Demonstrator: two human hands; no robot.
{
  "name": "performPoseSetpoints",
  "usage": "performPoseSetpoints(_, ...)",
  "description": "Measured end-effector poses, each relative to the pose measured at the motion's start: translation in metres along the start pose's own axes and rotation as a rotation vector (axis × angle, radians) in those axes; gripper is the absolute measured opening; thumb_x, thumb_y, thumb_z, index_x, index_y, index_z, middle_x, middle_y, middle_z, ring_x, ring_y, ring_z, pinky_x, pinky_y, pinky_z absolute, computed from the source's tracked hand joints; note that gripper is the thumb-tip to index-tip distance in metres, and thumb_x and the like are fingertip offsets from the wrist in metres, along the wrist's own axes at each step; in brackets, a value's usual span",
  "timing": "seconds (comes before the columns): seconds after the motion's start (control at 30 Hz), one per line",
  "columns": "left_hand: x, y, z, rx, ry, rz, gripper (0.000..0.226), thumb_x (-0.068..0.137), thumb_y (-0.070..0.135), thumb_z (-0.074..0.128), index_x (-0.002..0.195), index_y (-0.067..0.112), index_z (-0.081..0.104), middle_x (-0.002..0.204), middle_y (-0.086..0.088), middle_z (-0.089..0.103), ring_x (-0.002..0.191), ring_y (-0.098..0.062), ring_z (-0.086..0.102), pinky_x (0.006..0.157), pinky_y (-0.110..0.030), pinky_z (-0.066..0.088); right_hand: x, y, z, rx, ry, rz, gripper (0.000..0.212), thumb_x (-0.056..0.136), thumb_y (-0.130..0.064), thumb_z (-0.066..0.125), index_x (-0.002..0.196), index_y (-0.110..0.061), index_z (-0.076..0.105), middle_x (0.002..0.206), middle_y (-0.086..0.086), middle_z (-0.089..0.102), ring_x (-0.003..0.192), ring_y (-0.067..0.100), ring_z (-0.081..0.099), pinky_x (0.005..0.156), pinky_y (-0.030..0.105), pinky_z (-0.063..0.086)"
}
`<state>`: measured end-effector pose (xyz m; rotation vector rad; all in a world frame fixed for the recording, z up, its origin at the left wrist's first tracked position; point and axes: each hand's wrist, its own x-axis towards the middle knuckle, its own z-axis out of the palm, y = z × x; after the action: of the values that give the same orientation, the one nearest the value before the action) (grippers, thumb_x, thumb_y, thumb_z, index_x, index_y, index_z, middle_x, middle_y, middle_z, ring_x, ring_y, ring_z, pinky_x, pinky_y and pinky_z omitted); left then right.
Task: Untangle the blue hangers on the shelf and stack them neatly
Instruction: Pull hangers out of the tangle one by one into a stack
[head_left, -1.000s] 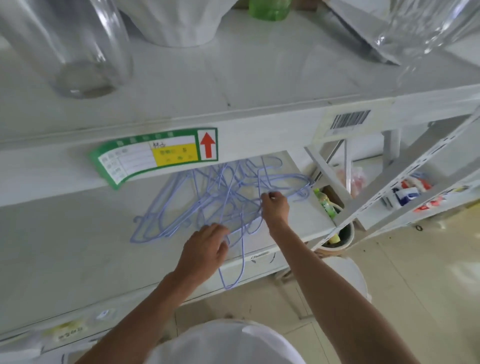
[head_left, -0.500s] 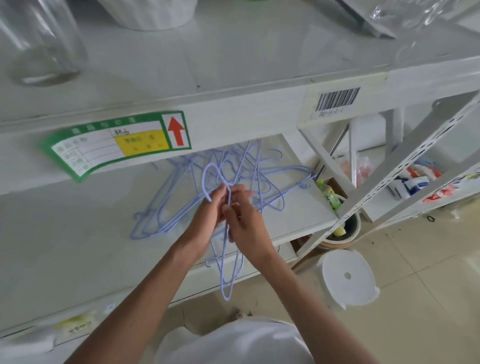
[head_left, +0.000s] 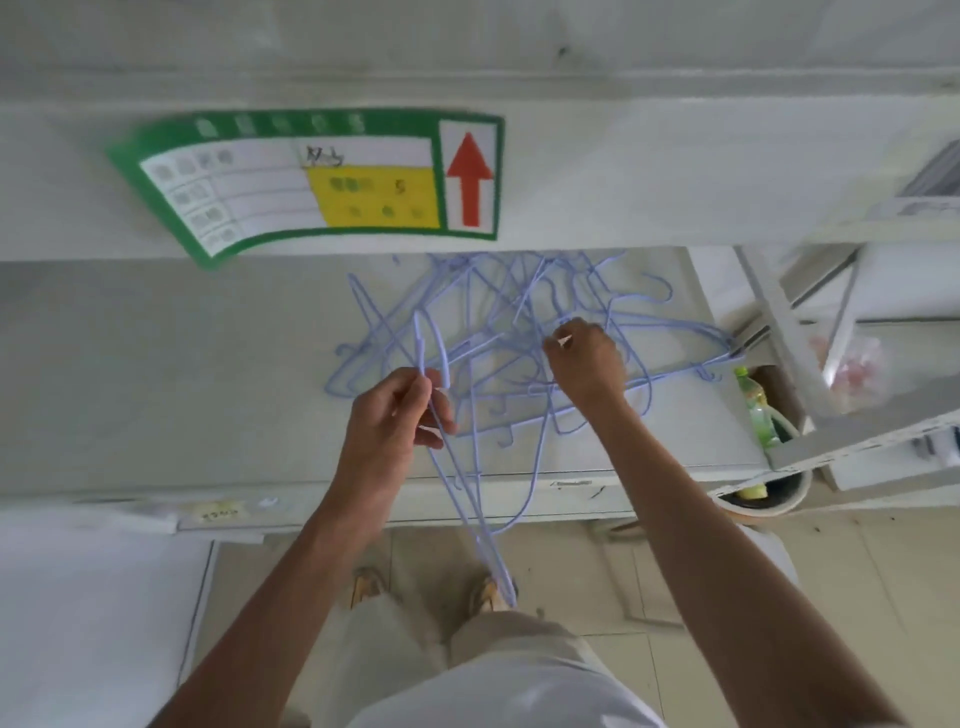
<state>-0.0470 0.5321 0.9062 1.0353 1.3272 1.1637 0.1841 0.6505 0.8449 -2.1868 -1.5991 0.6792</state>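
Observation:
A tangle of thin blue wire hangers (head_left: 524, 332) lies on the white lower shelf (head_left: 166, 374), right of centre. My left hand (head_left: 395, 415) pinches the neck of one blue hanger (head_left: 467, 499); its hook stands up above my fingers and its body hangs down past the shelf's front edge toward the floor. My right hand (head_left: 584, 358) rests on the middle of the tangle, fingers closed around wires there. Which hanger it grips is unclear.
The upper shelf's front edge (head_left: 623, 171) carries a green label with a red arrow (head_left: 332, 176). A slanted shelf brace (head_left: 779, 332) stands at the right. A green bottle (head_left: 756, 405) sits in a bin (head_left: 769, 488) below right. My feet stand on the tiled floor.
My hands have parted. The left one drew a hanger out toward me and to the left, while the right one went back onto the pile. The view has tilted downward and closer.

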Motion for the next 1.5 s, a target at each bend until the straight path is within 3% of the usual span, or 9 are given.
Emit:
performPoseSetpoints(0.23,-0.013,-0.004,-0.011,0.015,0.077,0.106,0.023,0.107,0.014,0.049,0.101,0.009,0.07,0.063,0.003,0.061,0.055,-0.013,0.059,0.054,-0.024,0.05,0.018,-0.012,0.008,-0.099,-0.099,-0.05,0.038,0.092,-0.046,0.058,0.067,-0.017,0.063,0.07,0.005,0.06,0.074,0.032,0.06,0.066,0.031,0.04)
performPoseSetpoints(0.4,-0.009,0.008,-0.023,0.023,0.104,0.164,0.027,0.109,0.011,0.048,0.096,0.016,0.07,0.061,0.006,0.059,0.054,-0.011,0.056,0.053,-0.026,0.05,0.003,-0.013,-0.014,0.605,-0.275,0.054,0.025,0.097,-0.025,0.069,0.078,-0.012,0.079,0.055,-0.003,0.05,0.046,0.012,0.038,0.043,0.02,0.028)
performPoseSetpoints(0.5,-0.004,0.016,-0.034,0.053,0.12,0.197,0.024,0.109,0.014,0.048,0.098,0.011,0.068,0.058,0.006,0.059,0.051,-0.01,0.054,0.052,-0.025,0.047,-0.003,-0.009,-0.035,0.709,-0.253,0.086,0.029,0.097,-0.026,0.069,0.073,-0.014,0.08,0.046,-0.009,0.043,0.039,0.008,0.033,0.039,0.016,0.024)
performPoseSetpoints(0.7,0.001,0.031,-0.047,0.113,0.159,0.239,0.026,0.108,0.018,0.049,0.096,0.019,0.072,0.058,0.007,0.055,0.05,-0.01,0.051,0.052,-0.02,0.045,-0.025,0.006,-0.078,0.606,-0.141,0.017,0.037,0.094,-0.033,0.07,0.058,-0.029,0.079,0.049,0.001,0.044,0.041,0.012,0.038,0.05,0.024,0.031)
performPoseSetpoints(0.87,0.009,0.039,-0.034,0.119,0.101,0.199,0.024,0.106,0.021,0.05,0.095,0.017,0.071,0.065,0.006,0.061,0.048,-0.009,0.046,0.043,-0.019,0.032,-0.062,0.0,-0.106,0.724,-0.162,0.007,0.034,0.095,-0.025,0.069,0.064,-0.018,0.08,0.046,0.0,0.046,0.038,0.01,0.037,0.04,0.018,0.029)
performPoseSetpoints(1.13,0.005,0.025,0.027,0.089,-0.07,0.06,0.024,0.104,0.034,0.054,0.107,0.022,0.075,0.102,-0.004,0.08,0.076,-0.021,0.076,0.057,-0.028,0.057,-0.117,-0.055,-0.12,0.678,-0.284,-0.094,0.03,0.086,-0.031,0.072,0.075,-0.003,0.077,0.048,0.003,0.055,0.048,0.019,0.046,0.047,0.022,0.034)
performPoseSetpoints(1.27,0.005,0.013,0.029,0.237,0.054,0.126,0.022,0.106,0.027,0.056,0.111,0.024,0.077,0.09,-0.005,0.081,0.069,-0.006,0.062,0.06,-0.029,0.045,-0.124,-0.067,-0.118,0.7,-0.337,-0.053,0.028,0.084,-0.028,0.073,0.075,-0.002,0.077,0.044,0.002,0.047,0.042,0.018,0.038,0.045,0.023,0.031)
performPoseSetpoints(1.37,0.0,0.014,0.029,0.137,0.035,0.09,0.022,0.108,0.026,0.052,0.115,0.019,0.072,0.091,0.002,0.083,0.087,-0.012,0.075,0.072,-0.03,0.055,-0.126,-0.079,-0.118,0.74,-0.387,-0.053,0.031,0.084,-0.032,0.073,0.075,-0.003,0.078,0.055,0.008,0.052,0.042,0.016,0.044,0.045,0.024,0.033)
performPoseSetpoints(1.5,-0.009,0.017,0.024,-0.086,0.033,0.11,0.027,0.109,0.022,0.048,0.093,0.023,0.069,0.065,0.003,0.063,0.052,-0.02,0.055,0.058,-0.04,0.044,-0.128,-0.091,-0.112,0.93,-0.542,-0.111,0.043,0.1,-0.042,0.055,0.08,-0.014,0.081,0.063,0.007,0.066,0.048,0.017,0.055,0.046,0.025,0.036)
